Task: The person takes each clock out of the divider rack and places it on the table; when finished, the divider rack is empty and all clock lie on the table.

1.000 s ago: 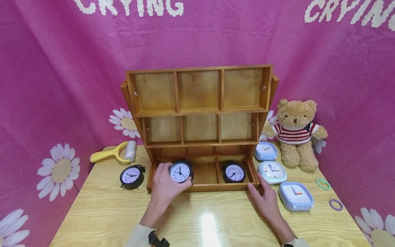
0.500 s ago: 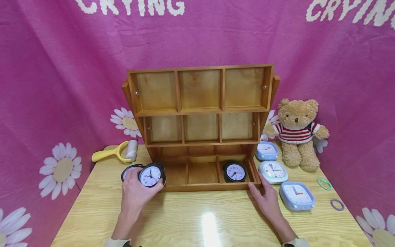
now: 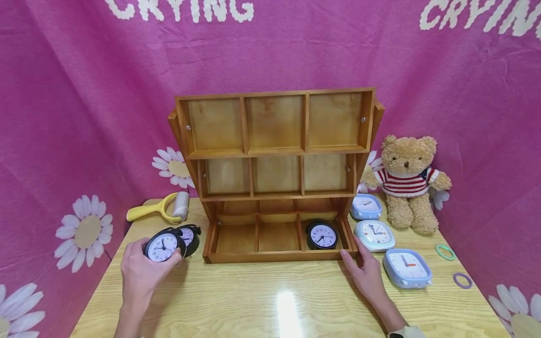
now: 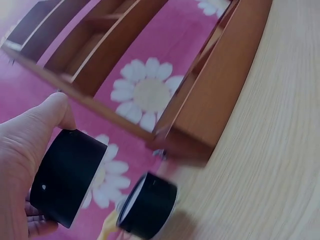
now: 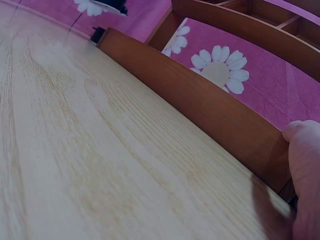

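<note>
My left hand grips a round black alarm clock with a white dial, raised off the table at the left. In the left wrist view that black clock shows its side between thumb and fingers. Just behind it in the head view, partly covered, a second black alarm clock stands on the table. My right hand rests against the right front corner of the wooden tiered shelf, its fingers fairly straight. A third black alarm clock sits in the shelf's lower right compartment.
Several pastel square clocks stand right of the shelf, the nearest a blue clock. Behind them sits a teddy bear. A green ring and a purple ring lie at far right. A yellow-handled lint roller lies back left.
My left hand has lifted the black alarm clock out of the lower left compartment and carried it left, beside the clock on the table. The right hand has stayed at the shelf corner.
</note>
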A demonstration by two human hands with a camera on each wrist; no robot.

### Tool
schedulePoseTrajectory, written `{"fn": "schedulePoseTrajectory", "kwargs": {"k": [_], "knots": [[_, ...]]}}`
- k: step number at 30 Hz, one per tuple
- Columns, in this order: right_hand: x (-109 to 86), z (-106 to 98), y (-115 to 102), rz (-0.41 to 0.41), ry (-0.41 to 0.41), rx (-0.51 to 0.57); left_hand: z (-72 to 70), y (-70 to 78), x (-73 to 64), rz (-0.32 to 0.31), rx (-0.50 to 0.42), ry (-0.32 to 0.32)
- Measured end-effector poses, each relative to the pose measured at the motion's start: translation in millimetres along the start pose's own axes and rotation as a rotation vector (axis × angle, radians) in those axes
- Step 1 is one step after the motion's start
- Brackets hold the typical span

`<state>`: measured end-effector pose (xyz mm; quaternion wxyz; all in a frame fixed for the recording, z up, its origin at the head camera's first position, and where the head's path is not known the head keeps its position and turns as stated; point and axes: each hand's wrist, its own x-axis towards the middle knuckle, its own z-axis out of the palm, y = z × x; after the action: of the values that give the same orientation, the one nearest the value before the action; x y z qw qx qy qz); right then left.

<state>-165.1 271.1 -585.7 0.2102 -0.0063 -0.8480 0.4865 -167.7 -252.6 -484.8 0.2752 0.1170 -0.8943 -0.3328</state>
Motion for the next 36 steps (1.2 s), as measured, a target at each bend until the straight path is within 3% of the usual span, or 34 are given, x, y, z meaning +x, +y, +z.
{"fn": "schedulePoseTrajectory", "kwargs": {"k": [10,15,21,36], "knots": [[-0.2,-1,-2,0.005,0.002,-0.011,-8.8,-33.8,15.3,-0.104,0.018,0.047],[-0.4,0,-3,0.009,-0.001,-0.022,-7.6,-45.3,18.5,-0.161,0.034,0.022],[-1.6,-1,-4,0.009,-0.007,-0.008,-3.0,-62.4,25.8,-0.215,0.063,-0.014],[-0.6,0,-2,0.000,-0.010,0.005,16.8,-97.2,30.6,-0.271,0.073,-0.059]]}}
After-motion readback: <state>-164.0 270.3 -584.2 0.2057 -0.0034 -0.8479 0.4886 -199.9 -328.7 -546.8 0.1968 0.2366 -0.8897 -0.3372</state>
